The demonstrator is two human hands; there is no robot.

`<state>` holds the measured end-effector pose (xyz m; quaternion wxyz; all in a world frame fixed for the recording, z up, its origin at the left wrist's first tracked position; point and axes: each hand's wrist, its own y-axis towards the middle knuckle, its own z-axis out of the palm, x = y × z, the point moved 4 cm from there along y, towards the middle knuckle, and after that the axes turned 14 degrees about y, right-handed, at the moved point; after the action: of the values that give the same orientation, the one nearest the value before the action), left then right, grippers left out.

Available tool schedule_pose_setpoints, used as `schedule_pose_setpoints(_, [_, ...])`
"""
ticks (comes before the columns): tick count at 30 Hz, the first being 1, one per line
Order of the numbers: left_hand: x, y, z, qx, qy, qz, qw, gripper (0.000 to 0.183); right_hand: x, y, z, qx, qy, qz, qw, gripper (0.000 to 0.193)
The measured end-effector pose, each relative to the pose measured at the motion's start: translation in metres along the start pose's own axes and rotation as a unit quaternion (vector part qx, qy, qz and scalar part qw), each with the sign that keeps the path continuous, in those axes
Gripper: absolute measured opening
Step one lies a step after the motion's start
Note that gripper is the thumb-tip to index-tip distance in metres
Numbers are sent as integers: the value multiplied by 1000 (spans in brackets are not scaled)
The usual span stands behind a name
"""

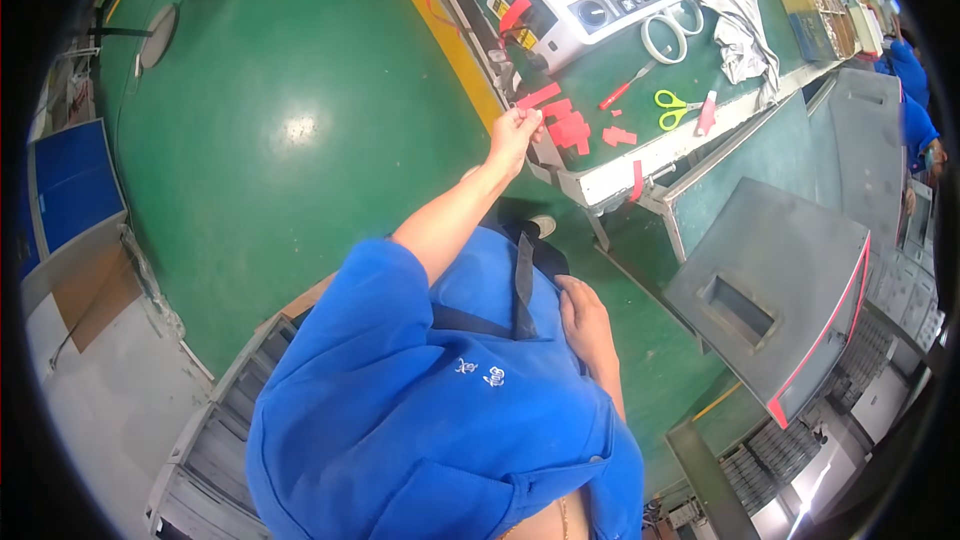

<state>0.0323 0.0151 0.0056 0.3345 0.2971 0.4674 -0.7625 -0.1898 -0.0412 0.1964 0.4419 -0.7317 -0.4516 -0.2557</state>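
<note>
At the near left corner of the workbench, my left hand (513, 138) has its fingers pinched together; what is between them, if anything, is too small to make out. Right beside the fingertips lie a red strip (540, 96) and a small heap of red pieces (571, 132). Further right on the green top are a red-handled screwdriver (618, 94), yellow-green scissors (674, 110) and a pink-and-white tool (707, 114). My right hand (588, 328) rests against my side, fingers stretched out and holding nothing.
A white tape-dispensing machine (590, 10) with red tape stands at the bench's back. White-handled scissors (671, 35) and a grey cloth (733, 15) lie beside it. A grey box-shaped panel (770, 270) stands to my right. Grey bins (225, 440) are at lower left.
</note>
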Motion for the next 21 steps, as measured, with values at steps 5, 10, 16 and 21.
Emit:
schedule_pose_setpoints(5, [-30, -31, 8, 34, -5, -54, 998, 13, -2, 4, -5, 0, -11, 1, 1000, 22])
schedule_pose_setpoints(10, [-57, -58, 25, 70, 23, -21, 997, 12, 1, 9, -13, -12, -14, -2, 1000, 23])
schedule_pose_setpoints(16, [-84, -123, 45, 141, 117, 112, 977, 7, 30, 33, -38, -181, 178, -65, 965, 18])
schedule_pose_setpoints(21, [-109, -142, 57, 138, 221, 246, 934, 5, 58, 61, -55, -276, 272, -108, 916, 23])
